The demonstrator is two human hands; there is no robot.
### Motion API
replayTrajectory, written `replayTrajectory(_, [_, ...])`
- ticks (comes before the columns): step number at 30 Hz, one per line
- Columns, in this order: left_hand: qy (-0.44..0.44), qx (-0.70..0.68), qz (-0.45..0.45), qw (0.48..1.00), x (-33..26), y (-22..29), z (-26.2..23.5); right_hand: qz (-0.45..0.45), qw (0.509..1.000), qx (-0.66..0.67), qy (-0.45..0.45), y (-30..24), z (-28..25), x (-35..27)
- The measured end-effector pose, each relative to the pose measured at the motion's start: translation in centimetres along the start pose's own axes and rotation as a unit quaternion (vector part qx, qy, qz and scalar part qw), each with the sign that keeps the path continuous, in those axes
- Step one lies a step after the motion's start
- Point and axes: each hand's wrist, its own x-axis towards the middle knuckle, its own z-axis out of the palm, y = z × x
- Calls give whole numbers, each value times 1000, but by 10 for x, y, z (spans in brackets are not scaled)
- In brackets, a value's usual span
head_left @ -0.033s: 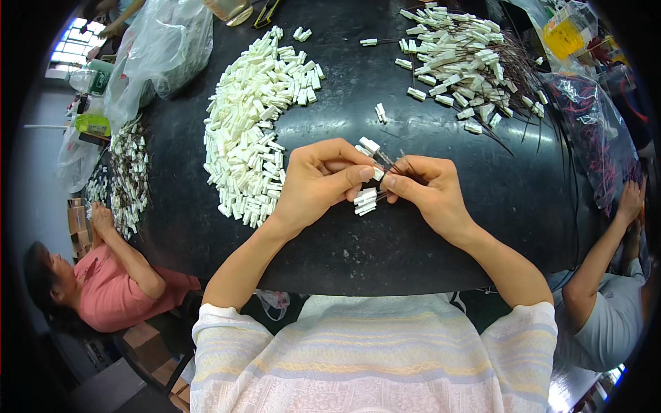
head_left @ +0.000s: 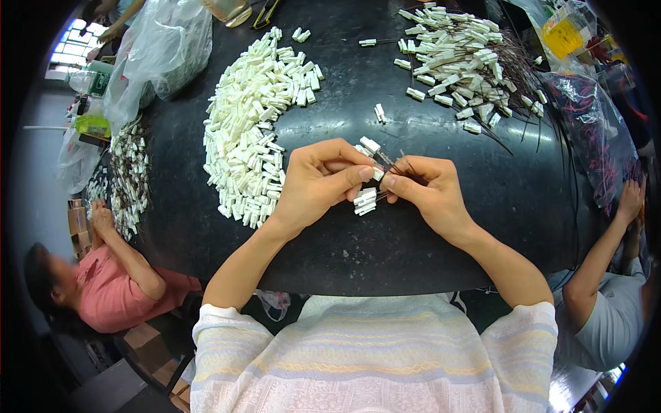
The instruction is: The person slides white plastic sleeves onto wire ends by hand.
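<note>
My left hand (head_left: 320, 180) pinches a small white plastic connector (head_left: 378, 174) between thumb and fingertips. Close against it, my right hand (head_left: 428, 187) is closed on thin dark wires (head_left: 394, 167), its thumb and forefinger near the connector's end. Whether a wire tip is inside the connector cannot be made out. Several wired white connectors (head_left: 365, 201) stick out below the fingertips, their wires running into my right hand. Other white connectors (head_left: 369, 145) show just beyond my fingertips. To the left of my left hand spreads a big heap of loose white connectors (head_left: 244, 131).
Wired connectors (head_left: 468, 69) lie heaped at the far right of the black table (head_left: 330, 255); one lone connector (head_left: 380, 113) lies beyond my hands. Plastic bags stand at far left (head_left: 162, 55) and right (head_left: 592, 131). Co-workers sit at left (head_left: 124, 282) and right (head_left: 606, 303).
</note>
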Motion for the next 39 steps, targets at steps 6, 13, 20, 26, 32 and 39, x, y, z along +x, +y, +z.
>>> replayTrajectory(6, [64, 219, 111, 967, 27, 10, -9, -13, 999, -41, -13, 0, -2, 6])
replayTrajectory(13, [102, 539, 250, 797, 80, -1, -4, 27, 999, -40, -16, -8, -1, 6])
replayTrajectory(20, [52, 398, 130, 907, 40, 17, -10, 78, 996, 44, -20, -12, -8, 7])
replayTrajectory(26, [20, 149, 139, 979, 14, 6, -14, 58, 997, 29, -33, -8, -7, 6])
replayTrajectory(32, [24, 161, 165, 973, 12, 1, -15, 57, 996, 17, -63, -10, -7, 5])
replayTrajectory(39, [19, 238, 230, 943, 14, 0, -19, 70, 995, 33, -64, -13, -6, 5])
